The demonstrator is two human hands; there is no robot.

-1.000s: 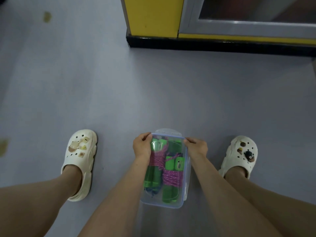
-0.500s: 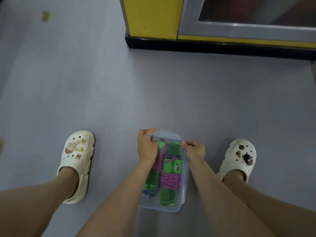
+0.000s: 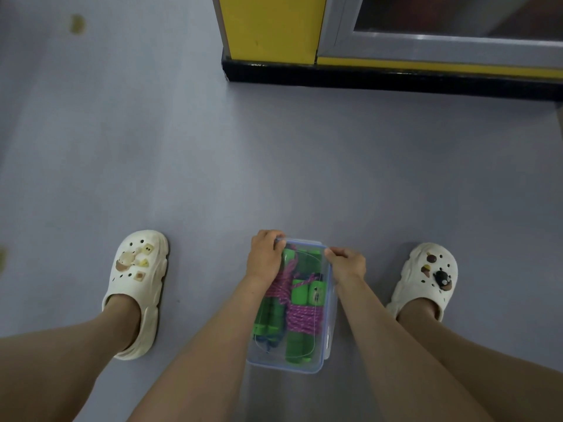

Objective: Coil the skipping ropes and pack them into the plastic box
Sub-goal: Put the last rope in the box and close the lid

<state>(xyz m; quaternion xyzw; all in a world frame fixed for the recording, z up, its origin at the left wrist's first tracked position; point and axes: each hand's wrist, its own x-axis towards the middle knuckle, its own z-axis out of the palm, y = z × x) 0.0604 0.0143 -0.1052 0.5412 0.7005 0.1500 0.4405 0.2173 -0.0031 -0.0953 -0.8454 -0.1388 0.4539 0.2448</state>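
- Left hand (image 3: 264,257) curls its fingers over the far left corner of the plastic box (image 3: 283,362); right hand (image 3: 347,264) pinches the far right corner
- Box sits on grey floor (image 3: 182,162) between left clog (image 3: 137,287) and right clog (image 3: 426,278); yellow wall panel (image 3: 271,25) beyond
- Clear box, bluish rim; skipping ropes (image 3: 303,315) inside, green handles, pink cord coiled

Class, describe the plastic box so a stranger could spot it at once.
On the grey floor, in front of the yellow wall, find the two cream clogs. Between them lies the plastic box, its far end gripped by the left hand and right hand. It alone is see-through, showing green-handled pink skipping ropes.
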